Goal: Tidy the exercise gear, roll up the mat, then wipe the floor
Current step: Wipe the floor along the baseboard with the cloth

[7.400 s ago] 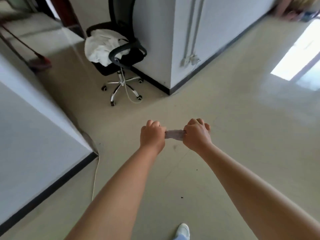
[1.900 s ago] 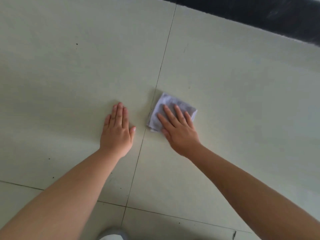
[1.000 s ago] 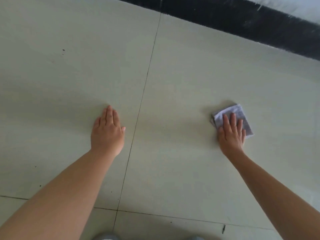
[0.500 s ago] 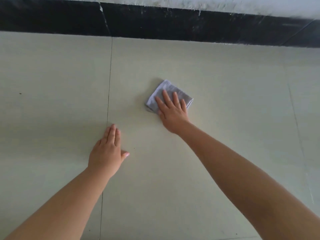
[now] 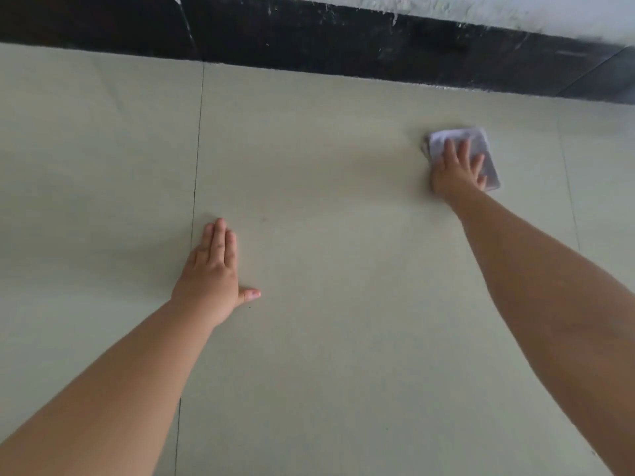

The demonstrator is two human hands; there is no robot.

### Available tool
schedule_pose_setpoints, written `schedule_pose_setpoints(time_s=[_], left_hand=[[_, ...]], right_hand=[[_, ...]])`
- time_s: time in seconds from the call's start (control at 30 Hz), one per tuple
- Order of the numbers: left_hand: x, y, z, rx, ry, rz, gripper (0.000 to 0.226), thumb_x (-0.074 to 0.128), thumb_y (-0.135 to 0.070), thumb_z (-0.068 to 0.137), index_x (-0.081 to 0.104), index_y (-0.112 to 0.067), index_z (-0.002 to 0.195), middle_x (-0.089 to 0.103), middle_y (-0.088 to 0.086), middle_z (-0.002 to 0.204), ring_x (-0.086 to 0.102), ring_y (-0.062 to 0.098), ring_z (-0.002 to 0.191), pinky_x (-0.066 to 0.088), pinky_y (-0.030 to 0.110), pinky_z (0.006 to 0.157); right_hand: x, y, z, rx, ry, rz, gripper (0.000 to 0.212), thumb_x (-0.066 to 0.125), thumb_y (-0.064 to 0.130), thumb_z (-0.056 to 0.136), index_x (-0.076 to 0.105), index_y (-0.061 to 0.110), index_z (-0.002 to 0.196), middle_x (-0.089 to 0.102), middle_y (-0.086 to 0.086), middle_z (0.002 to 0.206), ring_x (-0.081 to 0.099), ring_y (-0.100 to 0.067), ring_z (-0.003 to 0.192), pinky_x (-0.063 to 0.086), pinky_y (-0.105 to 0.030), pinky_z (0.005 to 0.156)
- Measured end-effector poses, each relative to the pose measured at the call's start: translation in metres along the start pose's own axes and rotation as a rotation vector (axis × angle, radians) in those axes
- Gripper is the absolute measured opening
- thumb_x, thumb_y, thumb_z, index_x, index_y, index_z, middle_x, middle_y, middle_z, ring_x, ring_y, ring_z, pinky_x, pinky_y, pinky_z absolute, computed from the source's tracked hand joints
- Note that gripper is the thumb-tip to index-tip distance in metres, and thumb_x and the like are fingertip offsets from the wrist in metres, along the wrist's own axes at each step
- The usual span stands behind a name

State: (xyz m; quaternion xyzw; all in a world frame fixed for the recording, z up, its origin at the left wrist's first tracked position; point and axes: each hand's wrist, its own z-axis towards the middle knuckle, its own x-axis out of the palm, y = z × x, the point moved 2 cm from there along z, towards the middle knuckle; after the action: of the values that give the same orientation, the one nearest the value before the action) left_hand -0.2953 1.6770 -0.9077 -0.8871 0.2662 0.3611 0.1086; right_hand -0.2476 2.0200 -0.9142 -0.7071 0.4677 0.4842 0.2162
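Grey folded cloth (image 5: 481, 146), long axis toward wall, had slid right under flat right hand (image 5: 455, 175); open left hand (image 5: 211, 280) stayed on pale tiled floor (image 5: 326, 235).

Showing pale greenish-beige across the floor tiles (image 5: 309, 338), plain, with thin dark grout lines (image 5: 196, 166) crossing them. Running black along the upper edge of the frame, a baseboard (image 5: 343, 46) flecked with white specks. Appearing white above it at upper right, a wall (image 5: 515, 8). Looking light grey, a folded cloth (image 5: 481, 146), unpatterned.
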Motion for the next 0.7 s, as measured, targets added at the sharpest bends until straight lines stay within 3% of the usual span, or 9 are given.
schedule_pose_setpoints(time_s=[0.13,0.2,0.3,0.37,0.43,0.47,0.5,0.6,0.7], left_hand=[[0.0,0.001,-0.001,0.013,-0.003,-0.063,0.098,0.046,-0.051,0.091,-0.014,0.003,0.147,-0.025,0.019,0.154,-0.018,0.029,0.146,-0.002,0.033,0.12],[0.001,0.0,-0.002,0.027,-0.033,-0.11,0.099,0.052,-0.048,0.088,-0.01,0.003,0.147,-0.022,0.019,0.155,-0.016,0.029,0.146,-0.002,0.034,0.12],[0.0,0.001,-0.003,0.027,-0.052,-0.127,0.101,0.054,-0.048,0.087,-0.008,0.002,0.148,-0.02,0.018,0.155,-0.015,0.028,0.147,-0.001,0.034,0.12],[-0.001,0.003,-0.004,0.028,-0.046,-0.121,0.1,0.052,-0.049,0.088,-0.01,0.002,0.148,-0.022,0.018,0.155,-0.016,0.028,0.147,-0.002,0.034,0.12],[-0.001,0.004,-0.004,0.035,-0.031,-0.12,0.099,0.049,-0.05,0.089,-0.012,0.002,0.148,-0.024,0.018,0.154,-0.017,0.028,0.146,-0.003,0.034,0.12],[-0.001,0.004,-0.004,0.036,-0.025,-0.109,0.098,0.047,-0.05,0.09,-0.013,0.002,0.147,-0.025,0.018,0.154,-0.018,0.028,0.146,-0.003,0.034,0.12],[0.0,0.004,-0.004,0.028,-0.023,-0.09,0.098,0.045,-0.052,0.091,-0.015,0.001,0.147,-0.026,0.017,0.154,-0.018,0.028,0.146,-0.003,0.033,0.12],[0.001,0.003,-0.003,-0.001,-0.031,-0.045,0.098,0.042,-0.054,0.091,-0.017,-0.001,0.147,-0.026,0.014,0.155,-0.018,0.025,0.146,-0.003,0.031,0.12],[0.0,0.001,-0.004,0.0,-0.046,-0.085,0.098,0.049,-0.05,0.089,-0.013,-0.001,0.148,-0.022,0.014,0.156,-0.015,0.025,0.147,-0.003,0.031,0.12]], right_hand=[[0.044,0.121,-0.034,-0.44,0.109,-0.151,0.048,0.016,0.035,0.102,0.006,0.031,0.149,-0.008,0.002,0.16,-0.009,-0.029,0.147,0.0,-0.047,0.118],[0.068,0.15,-0.073,-0.602,0.154,-0.207,0.048,0.017,0.035,0.102,0.005,0.033,0.149,-0.009,0.003,0.159,-0.01,-0.027,0.147,-0.002,-0.045,0.118],[0.092,0.127,-0.129,-0.729,0.2,-0.241,0.048,0.016,0.035,0.102,0.006,0.034,0.149,-0.007,0.004,0.16,-0.009,-0.026,0.147,-0.004,-0.041,0.118],[0.093,0.077,-0.154,-0.759,0.25,-0.267,0.054,0.009,0.041,0.096,0.023,0.031,0.147,0.012,-0.002,0.159,0.007,-0.033,0.147,0.008,-0.044,0.118],[0.088,0.02,-0.161,-0.658,0.207,-0.333,0.062,0.01,0.044,0.096,0.056,0.02,0.129,0.05,-0.014,0.14,0.047,-0.045,0.126,0.04,-0.055,0.099],[0.082,-0.004,-0.154,-0.554,0.144,-0.318,0.06,0.016,0.041,0.096,0.063,0.014,0.122,0.058,-0.018,0.13,0.056,-0.046,0.115,0.046,-0.057,0.088],[0.072,-0.02,-0.142,-0.431,0.146,-0.276,0.056,0.022,0.039,0.094,0.06,0.011,0.125,0.055,-0.021,0.133,0.054,-0.047,0.118,0.045,-0.059,0.09],[0.041,-0.03,-0.087,-0.114,-0.027,-0.096,0.058,0.018,0.04,0.093,0.025,0.021,0.147,0.013,-0.008,0.158,0.012,-0.034,0.146,0.015,-0.049,0.115],[0.019,0.025,-0.032,-0.026,-0.062,0.033,0.049,0.017,0.033,0.101,0.011,0.029,0.15,-0.004,0.002,0.16,-0.006,-0.03,0.147,0.001,-0.046,0.118]])
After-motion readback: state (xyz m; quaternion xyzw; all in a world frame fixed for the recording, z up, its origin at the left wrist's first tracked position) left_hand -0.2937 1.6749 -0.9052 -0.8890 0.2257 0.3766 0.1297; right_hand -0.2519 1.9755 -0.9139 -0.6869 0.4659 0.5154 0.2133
